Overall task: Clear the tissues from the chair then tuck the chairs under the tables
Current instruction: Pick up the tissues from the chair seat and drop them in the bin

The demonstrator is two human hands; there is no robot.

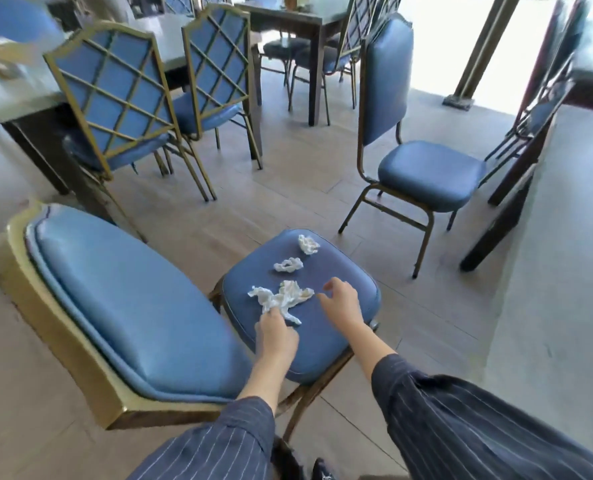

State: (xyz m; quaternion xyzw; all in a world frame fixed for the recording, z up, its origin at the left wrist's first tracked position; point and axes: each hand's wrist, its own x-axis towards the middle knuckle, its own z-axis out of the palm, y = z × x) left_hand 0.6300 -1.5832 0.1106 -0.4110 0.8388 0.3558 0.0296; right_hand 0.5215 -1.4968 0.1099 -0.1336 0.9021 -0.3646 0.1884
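A blue padded chair (326,344) with a gold frame stands right in front of me, its seat facing up. Three crumpled white tissues lie on the seat: a large one (284,296) nearest me, a small one (289,265) in the middle, and another (308,244) near the far edge. My left hand (276,336) pinches the near end of the large tissue. Just to the right of that tissue, my right hand (342,301) hovers over the seat with curled, spread fingers and holds nothing.
A second blue chair (426,174) stands pulled out on the floor to the right, near a dark table leg (503,216). Two lattice-backed chairs (115,98) sit at a table (18,95) on the left. Another table (288,19) stands farther back.
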